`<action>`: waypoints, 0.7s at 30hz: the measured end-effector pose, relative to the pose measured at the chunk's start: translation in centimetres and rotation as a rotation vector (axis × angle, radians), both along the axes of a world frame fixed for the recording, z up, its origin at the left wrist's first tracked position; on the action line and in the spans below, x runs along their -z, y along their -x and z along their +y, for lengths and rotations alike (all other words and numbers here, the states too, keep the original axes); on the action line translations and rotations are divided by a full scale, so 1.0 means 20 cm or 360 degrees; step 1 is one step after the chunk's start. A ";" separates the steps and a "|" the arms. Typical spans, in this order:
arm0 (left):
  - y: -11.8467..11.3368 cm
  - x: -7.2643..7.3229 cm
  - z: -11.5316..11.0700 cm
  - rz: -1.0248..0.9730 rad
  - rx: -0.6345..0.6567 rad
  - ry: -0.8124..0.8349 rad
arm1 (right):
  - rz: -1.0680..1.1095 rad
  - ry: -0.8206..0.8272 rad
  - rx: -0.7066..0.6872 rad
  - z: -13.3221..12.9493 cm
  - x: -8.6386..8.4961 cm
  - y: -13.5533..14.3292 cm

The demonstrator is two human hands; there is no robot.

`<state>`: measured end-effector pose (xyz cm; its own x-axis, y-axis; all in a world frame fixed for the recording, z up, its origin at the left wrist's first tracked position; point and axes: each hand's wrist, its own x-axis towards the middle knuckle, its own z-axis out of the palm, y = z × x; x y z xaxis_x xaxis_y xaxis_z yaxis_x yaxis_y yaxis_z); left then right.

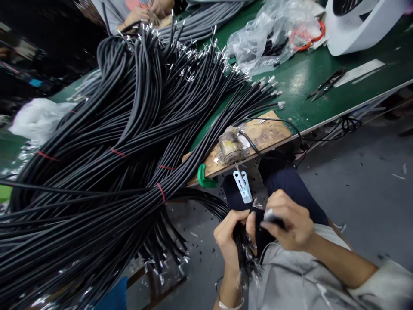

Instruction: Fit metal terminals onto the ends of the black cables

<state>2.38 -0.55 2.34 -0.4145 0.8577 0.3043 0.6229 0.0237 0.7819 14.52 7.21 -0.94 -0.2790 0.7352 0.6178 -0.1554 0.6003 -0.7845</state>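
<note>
Two hands are seen low in frame: left hand is closed around a small bunch of black cables; right hand pinches one cable end. Large cable bundles are heaped on the green table, beside a wooden board.

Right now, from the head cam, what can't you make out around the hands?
- Head view: small grey piece in the right hand, blurred and covered by fingers.
- Head view: ends of the thin black cables gripped in the left hand, hidden by the palm.
- Head view: contents of the crumpled clear plastic bag, glare.
- Head view: co-worker's hands, cut by the top edge.
</note>
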 end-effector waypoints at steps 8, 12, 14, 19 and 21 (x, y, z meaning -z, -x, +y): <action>-0.03 -0.01 0.01 -0.0123 -0.0042 -0.0014 | -0.0159 0.0342 -0.0205 0.05 0.01 0.01; -0.02 0.00 0.00 -0.0147 0.0031 0.0002 | -0.0169 0.0446 -0.0214 0.09 0.01 -0.04; 0.00 0.01 0.00 -0.0151 0.0121 0.0035 | -0.0258 0.0501 -0.0340 0.12 -0.02 -0.08; 0.04 0.04 0.00 -0.0121 0.0423 0.0183 | -0.0652 -0.0190 -0.0468 0.17 -0.14 -0.14; 0.04 0.05 0.00 -0.0087 0.0457 0.0203 | -0.0760 -0.0628 -0.0426 0.16 -0.16 -0.14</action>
